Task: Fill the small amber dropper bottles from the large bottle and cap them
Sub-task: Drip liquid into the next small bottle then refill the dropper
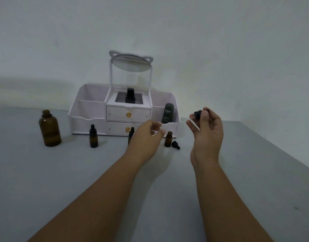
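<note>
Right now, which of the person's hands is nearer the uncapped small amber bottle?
Left. The left hand hovers just left of the uncapped small amber bottle; the right hand is higher, off to its right, holding a dropper cap.

Grey table (63, 180) with white organizer (124, 117) at rear. In front, left to right: large bottle (50, 129), capped vial (93, 137), half-hidden vial (131, 134), open vial (168, 139), loose cap (175, 144) just beside it.

Dim, flat, bluish light (soft shadows), slight softness, wide-angle bending at edges.
</note>
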